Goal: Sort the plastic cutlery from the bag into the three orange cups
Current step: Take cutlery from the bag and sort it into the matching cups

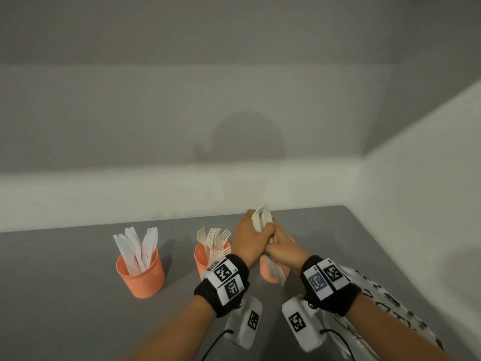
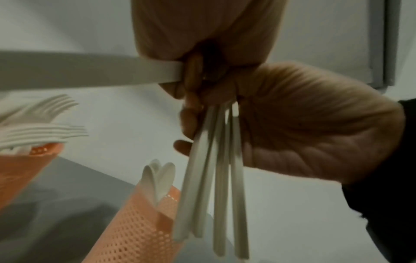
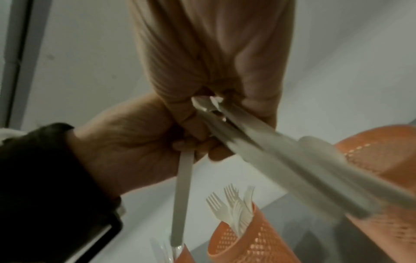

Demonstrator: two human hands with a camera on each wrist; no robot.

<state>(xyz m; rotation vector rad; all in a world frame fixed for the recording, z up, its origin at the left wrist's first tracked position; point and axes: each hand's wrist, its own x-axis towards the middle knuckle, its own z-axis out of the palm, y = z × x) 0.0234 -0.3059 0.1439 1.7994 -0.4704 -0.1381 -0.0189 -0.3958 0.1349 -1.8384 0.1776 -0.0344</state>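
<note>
Both hands meet above the right orange cup [image 1: 266,272], holding a bunch of white plastic cutlery [image 1: 263,219]. My right hand [image 1: 281,246] grips several handles [image 2: 213,186] that hang down in front of this cup. My left hand [image 1: 250,237] pinches a single handle [image 3: 182,192] that splays away from the bunch. The right cup [image 2: 139,227] has rounded white tips sticking out. A left orange cup [image 1: 141,274] holds knives, and the middle orange cup [image 1: 201,259] holds forks [image 1: 216,238]. The white printed bag [image 1: 385,298] lies under my right forearm.
The cups stand in a row on a grey table [image 1: 65,295]. A white wall [image 1: 156,199] runs along the table's far edge and another closes off the right side. Black cables [image 1: 216,345] trail from the wrist cameras near the front edge.
</note>
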